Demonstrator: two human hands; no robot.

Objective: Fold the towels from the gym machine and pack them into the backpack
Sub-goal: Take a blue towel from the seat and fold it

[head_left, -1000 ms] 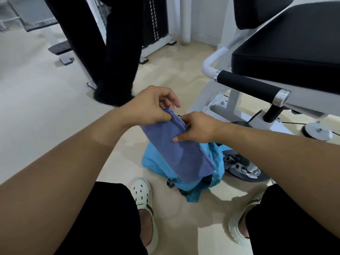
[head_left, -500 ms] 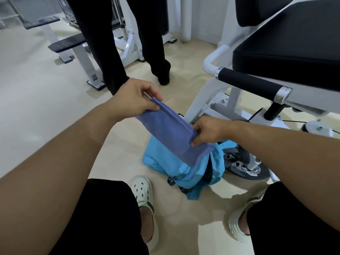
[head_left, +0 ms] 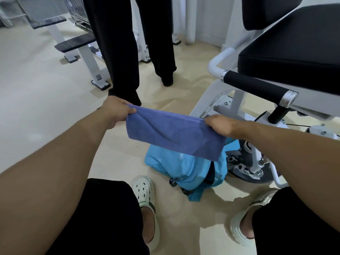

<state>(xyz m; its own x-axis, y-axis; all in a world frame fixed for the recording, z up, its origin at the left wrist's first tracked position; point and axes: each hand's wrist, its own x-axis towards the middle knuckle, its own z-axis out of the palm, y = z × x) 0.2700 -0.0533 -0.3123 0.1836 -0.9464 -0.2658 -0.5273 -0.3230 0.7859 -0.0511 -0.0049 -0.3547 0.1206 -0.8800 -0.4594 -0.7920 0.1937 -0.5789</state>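
Note:
A folded blue-purple towel (head_left: 173,133) hangs stretched between my hands, above the floor. My left hand (head_left: 117,111) pinches its left top corner. My right hand (head_left: 219,124) grips its right top corner. Directly below the towel lies a light blue backpack (head_left: 176,168) on the beige floor, its top partly hidden by the towel. A dark gap shows in the backpack at its right side.
A gym machine with a black padded seat (head_left: 294,46) and black foam roller (head_left: 255,85) stands at the right. Another person's black-trousered legs (head_left: 119,52) stand just beyond my hands. White benches (head_left: 77,45) sit at the back left. My feet wear pale clogs (head_left: 145,194).
My hands have moved apart, spreading the towel from a narrow diagonal hold into a wide horizontal band. The other person's legs have stepped closer and to the right.

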